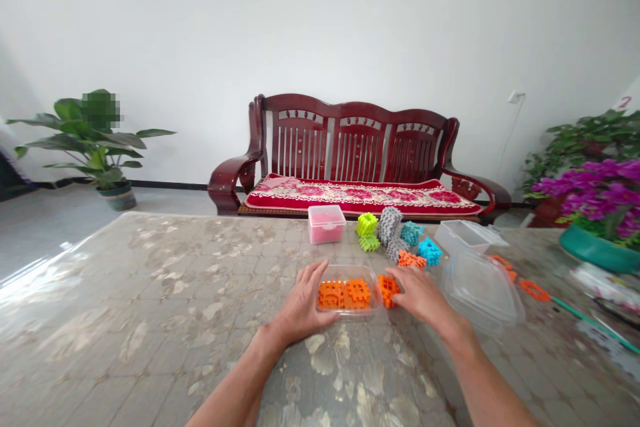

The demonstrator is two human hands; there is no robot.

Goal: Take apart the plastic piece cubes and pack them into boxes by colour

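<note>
My left hand (303, 303) grips the left end of a clear plastic container (377, 307), thumb at the near side and fingers at the far side. Inside the container lie orange interlocking block pieces (345, 295), side by side. Just outside its right end is an orange block cube (387, 290), with the fingers and thumb of my right hand (423, 293) closed on its right side. Behind my right hand sits another orange piece cluster (411, 259), partly covered by the fingers.
Beyond the container stand a lidded box of pink contents (326, 225), lime blocks (367, 230), a grey block stack (390, 227) and blue blocks (429, 251). Rightward are clear lids (480, 290), an open clear box (463, 237), orange loops (535, 290) and a flower pot (600, 250).
</note>
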